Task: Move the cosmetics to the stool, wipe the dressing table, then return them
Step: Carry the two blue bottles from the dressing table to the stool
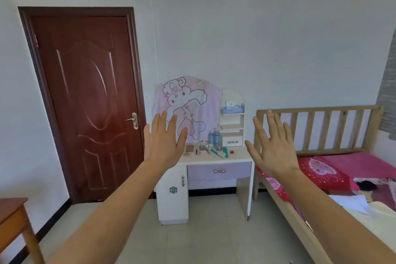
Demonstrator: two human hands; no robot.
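A white dressing table (pixel 240 157) with a lilac drawer stands against the far wall across the room. On its top lie several cosmetics (pixel 202 148): small compacts, tubes, blue bottles (pixel 214 136), a teal comb (pixel 225 152) and a small red item (pixel 231 152). My left hand (pixel 164 140) and my right hand (pixel 273 146) are raised in front of me, palms forward, fingers spread, holding nothing and well short of the table. A brown wooden stool or table corner (pixel 12 216) shows at the lower left.
A dark red door (pixel 85 103) is shut at the left. A wooden bed (pixel 317 126) with pink bedding stands right of the table. A pink cartoon cloth (pixel 199 100) covers the mirror; a small shelf unit (pixel 232 122) holds a tissue pack. Pale tiled floor lies between me and the table.
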